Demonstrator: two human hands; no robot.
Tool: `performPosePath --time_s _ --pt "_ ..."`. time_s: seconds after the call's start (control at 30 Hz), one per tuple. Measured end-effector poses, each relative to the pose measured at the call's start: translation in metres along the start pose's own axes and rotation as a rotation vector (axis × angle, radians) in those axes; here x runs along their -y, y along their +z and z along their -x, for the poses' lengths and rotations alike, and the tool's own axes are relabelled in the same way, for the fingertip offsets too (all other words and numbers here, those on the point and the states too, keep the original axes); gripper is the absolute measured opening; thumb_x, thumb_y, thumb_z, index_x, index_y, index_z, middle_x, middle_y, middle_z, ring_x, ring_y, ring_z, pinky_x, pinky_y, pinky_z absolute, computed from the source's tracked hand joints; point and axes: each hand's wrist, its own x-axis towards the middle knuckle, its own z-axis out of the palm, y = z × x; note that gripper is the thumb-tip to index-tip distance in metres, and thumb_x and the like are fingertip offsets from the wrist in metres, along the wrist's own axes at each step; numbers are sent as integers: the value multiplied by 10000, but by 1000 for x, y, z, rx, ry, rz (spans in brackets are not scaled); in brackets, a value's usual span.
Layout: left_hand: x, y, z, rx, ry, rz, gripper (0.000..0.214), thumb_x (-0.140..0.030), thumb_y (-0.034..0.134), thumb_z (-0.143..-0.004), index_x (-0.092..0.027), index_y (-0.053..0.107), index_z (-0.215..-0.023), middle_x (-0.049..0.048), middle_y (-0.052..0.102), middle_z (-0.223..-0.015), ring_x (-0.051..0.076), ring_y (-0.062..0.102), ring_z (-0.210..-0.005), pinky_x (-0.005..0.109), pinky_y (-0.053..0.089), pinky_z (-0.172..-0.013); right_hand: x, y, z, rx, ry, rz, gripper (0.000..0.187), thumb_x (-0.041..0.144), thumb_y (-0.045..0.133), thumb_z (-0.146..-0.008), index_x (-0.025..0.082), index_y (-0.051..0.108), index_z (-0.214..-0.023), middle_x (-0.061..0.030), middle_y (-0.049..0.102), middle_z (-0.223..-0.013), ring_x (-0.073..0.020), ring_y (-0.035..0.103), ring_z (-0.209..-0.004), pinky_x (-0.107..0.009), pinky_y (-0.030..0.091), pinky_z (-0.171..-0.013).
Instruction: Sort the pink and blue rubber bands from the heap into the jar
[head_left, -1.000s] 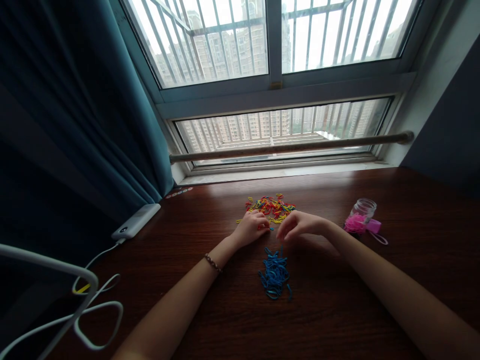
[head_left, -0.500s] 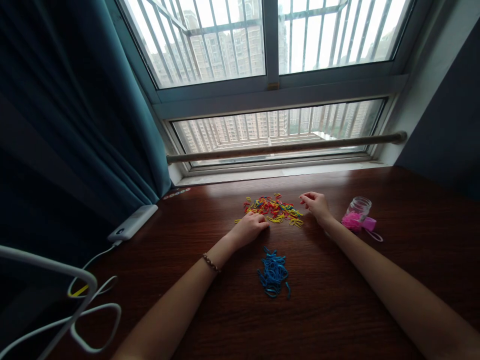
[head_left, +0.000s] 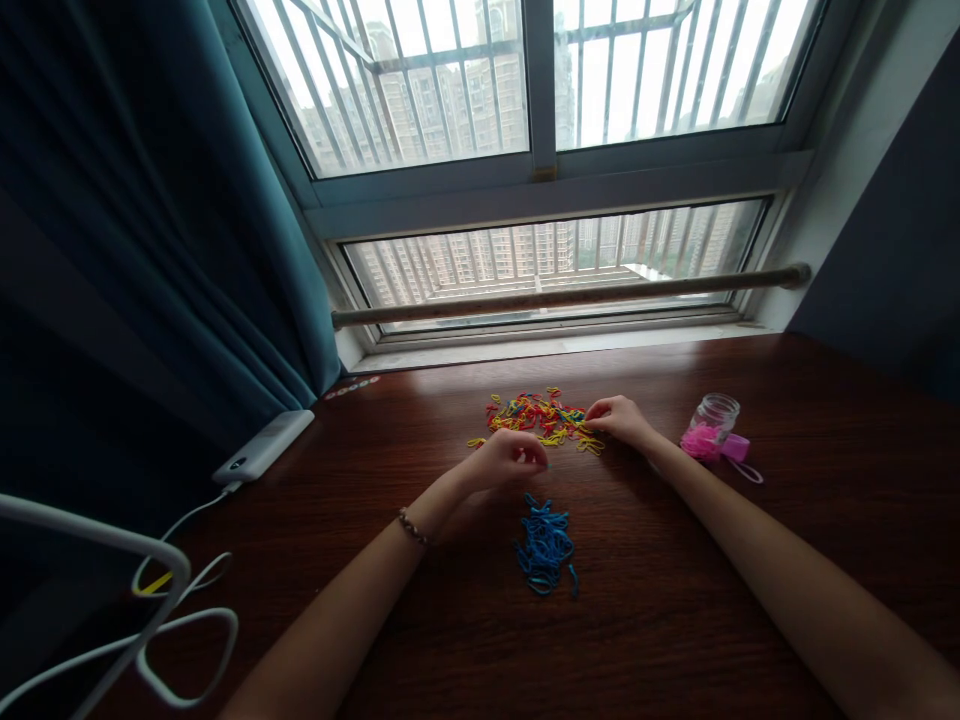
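Note:
A loose pile of red, yellow and a few blue rubber bands (head_left: 536, 412) lies on the brown table. My left hand (head_left: 514, 457) hovers between this pile and a separate heap of blue rubber bands (head_left: 544, 545) nearer me. Its fingers are pinched, and a small bit of blue rubber band (head_left: 549, 466) shows at the tips. At the mixed pile's right edge, my right hand (head_left: 620, 420) has its fingertips pressed together among the bands. Whatever is between those fingertips is too small to make out.
To the right stand a clear jar (head_left: 718, 412), a bunch of pink stuff (head_left: 702, 442) and a pink item with a loop (head_left: 736, 450). A white power bank (head_left: 264, 446) with a cable sits at left by the curtain (head_left: 285, 300). A window lies beyond the table.
My left hand has lifted off the mixed pile and come slightly right and toward me, a blue bit at its fingertips. My right hand has moved left, down to the pile's edge.

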Motion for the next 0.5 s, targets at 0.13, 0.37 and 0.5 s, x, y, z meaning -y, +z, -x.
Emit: performPosePath --time_s 0.13,0.37,0.5 --pt "-11 4 2 347 -67 227 256 -342 593 -730 -106 652 -808 32 615 -680 107 531 -623 184 396 -554 -3 1 -2 -27 44 -37 190 314 641 -577 165 695 -682 -29 663 -630 -148 581 -590 -224 403 -526" --pt "11 -1 -2 -54 -105 -35 352 -354 375 -860 -113 621 -786 58 620 -736 136 555 -701 249 445 -670 9 1 0 -215 128 -330 242 341 665 -557 139 648 -689 -52 643 -616 -134 555 -530 -225 407 -465" --pt "46 -5 -3 -475 -163 -453 274 -294 381 -858 -171 580 -1001 89 561 -1105 237 411 -1117 441 305 -955 38 1 13 -30 85 -596 321 375 694 -552 130 625 -747 -37 633 -652 -93 526 -501 -204 394 -447"
